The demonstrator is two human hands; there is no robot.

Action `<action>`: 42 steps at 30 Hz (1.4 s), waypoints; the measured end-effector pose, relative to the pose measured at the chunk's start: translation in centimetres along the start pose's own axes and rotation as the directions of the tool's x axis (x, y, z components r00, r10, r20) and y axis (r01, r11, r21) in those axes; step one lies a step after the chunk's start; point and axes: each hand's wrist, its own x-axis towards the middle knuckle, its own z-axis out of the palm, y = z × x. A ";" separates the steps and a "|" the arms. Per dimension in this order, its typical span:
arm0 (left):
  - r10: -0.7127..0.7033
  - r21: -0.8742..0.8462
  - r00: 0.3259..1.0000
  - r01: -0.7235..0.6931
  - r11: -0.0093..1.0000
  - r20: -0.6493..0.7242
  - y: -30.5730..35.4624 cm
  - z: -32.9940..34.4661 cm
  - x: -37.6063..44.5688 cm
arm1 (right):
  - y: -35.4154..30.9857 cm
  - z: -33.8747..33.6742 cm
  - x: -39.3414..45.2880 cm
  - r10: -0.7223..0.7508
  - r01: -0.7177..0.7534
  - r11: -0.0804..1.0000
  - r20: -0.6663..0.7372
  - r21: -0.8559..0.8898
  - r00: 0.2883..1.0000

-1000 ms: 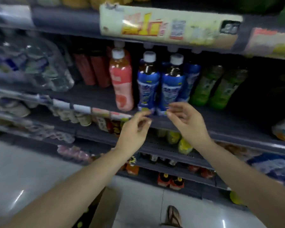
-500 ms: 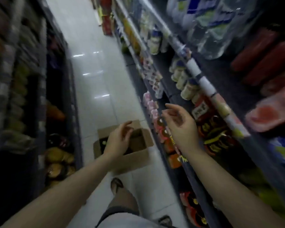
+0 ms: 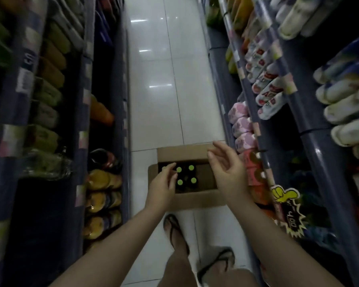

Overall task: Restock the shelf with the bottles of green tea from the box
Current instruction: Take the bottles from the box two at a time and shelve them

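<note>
Aisle floor (image 3: 153, 79): box (image 3: 197, 200), bottles (image 3: 179, 182), empty hands (image 3: 163, 188).

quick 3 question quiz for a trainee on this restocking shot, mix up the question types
1. True or false: the cardboard box on the floor is open at the top.
2. How many green bottle caps show in the box? A) two B) five C) nine
3. Fill in: the left hand reaches over the ____ side of the box, while the right hand hovers open.

Key
1. True
2. B, one partly hidden by the fingers
3. Left
</note>
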 end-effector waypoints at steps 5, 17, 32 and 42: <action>-0.093 -0.024 0.995 0.094 0.995 0.026 -6.1 4.9 4.6 | 8.3 2.2 4.7 0.074 -0.072 0.996 0.033 -0.056 0.997; -0.326 -0.202 0.943 0.332 0.921 0.063 -20.9 23.3 14.9 | 35.4 5.3 14.5 0.241 -0.227 0.959 0.065 -0.168 0.968; -0.394 -0.140 0.910 0.376 0.916 -0.131 -28.2 28.9 16.9 | 48.8 7.8 18.4 0.203 -0.118 0.893 0.156 -0.435 0.967; -0.415 -0.155 0.902 0.396 0.905 -0.121 -28.7 29.4 18.0 | 50.4 9.0 19.2 0.155 -0.100 0.928 0.127 -0.359 0.980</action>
